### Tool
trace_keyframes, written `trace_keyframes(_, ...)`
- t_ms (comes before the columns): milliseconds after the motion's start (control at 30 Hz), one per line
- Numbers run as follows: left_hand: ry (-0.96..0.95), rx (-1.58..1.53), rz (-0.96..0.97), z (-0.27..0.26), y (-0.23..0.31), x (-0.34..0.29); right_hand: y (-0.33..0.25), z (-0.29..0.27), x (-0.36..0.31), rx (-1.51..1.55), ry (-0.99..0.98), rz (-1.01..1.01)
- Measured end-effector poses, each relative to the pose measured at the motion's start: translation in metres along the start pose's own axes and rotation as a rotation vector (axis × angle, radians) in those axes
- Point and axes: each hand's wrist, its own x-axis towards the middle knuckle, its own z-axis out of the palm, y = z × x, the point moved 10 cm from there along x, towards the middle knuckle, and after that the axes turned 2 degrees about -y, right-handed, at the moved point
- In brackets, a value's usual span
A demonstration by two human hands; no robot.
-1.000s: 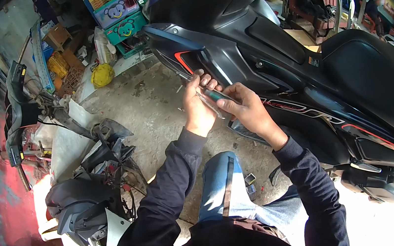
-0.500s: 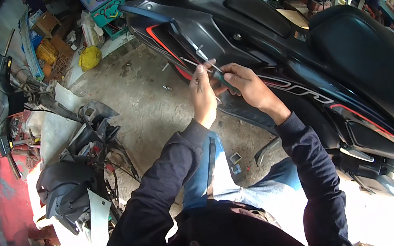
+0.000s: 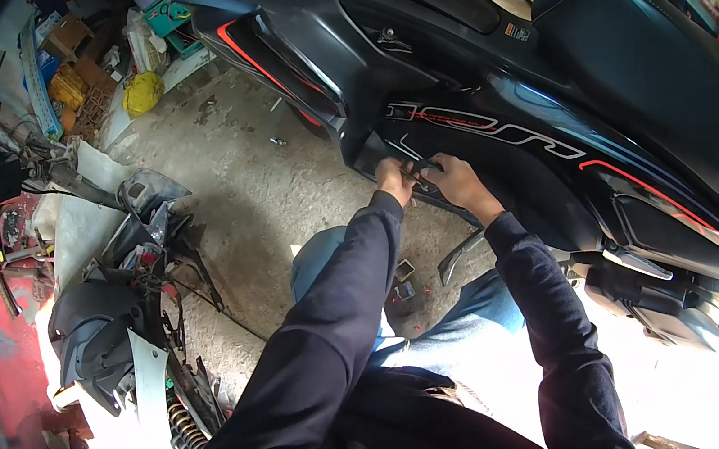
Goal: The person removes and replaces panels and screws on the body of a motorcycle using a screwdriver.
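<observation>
In front of me a black scooter with red and white side stripes stands at an angle. Both hands are close together at the lower edge of its front side panel. My right hand is closed around the dark handle of a screwdriver, whose thin shaft points up and left against the dark panel. My left hand is beside it, nearer the panel's corner, with fingers curled together. Whatever those fingers hold, if anything, is too small and dark to make out.
A stripped scooter frame with black plastic parts stands at left on the concrete floor. A yellow bag and boxes are at the far left. Small dark objects lie by my knees. The scooter's seat rises at right.
Both hands have come down from in front of the scooter's front panel to its lower edge. The screwdriver moved along in my right hand. The view has shifted slightly.
</observation>
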Motion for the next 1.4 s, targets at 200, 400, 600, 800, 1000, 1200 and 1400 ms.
trace_keyframes(200,-0.258,-0.001,0.134,0.029,0.023,0.011,0.027,0.010,0.012,-0.129,-0.017,0.016)
trace_keyframes(400,-0.350,0.160,0.197,0.036,0.041,0.016,0.028,0.029,0.025,-0.129,0.017,-0.024)
trace_keyframes(600,-0.434,0.180,0.038,0.047,0.021,-0.017,0.030,0.036,0.031,0.063,0.030,-0.102)
trace_keyframes(800,-0.499,0.474,0.218,0.066,0.039,-0.074,0.019,0.019,0.029,0.217,0.065,-0.166)
trace_keyframes(1000,-0.603,0.611,0.713,0.091,0.089,-0.175,-0.052,-0.022,0.003,0.349,-0.025,-0.340)
trace_keyframes(1200,-0.578,0.388,0.857,0.105,0.170,-0.247,-0.182,-0.081,-0.019,0.075,0.250,-0.660)
trace_keyframes(1400,-0.636,0.686,0.728,0.148,0.238,-0.287,-0.275,-0.118,-0.006,-0.327,0.409,-0.951)
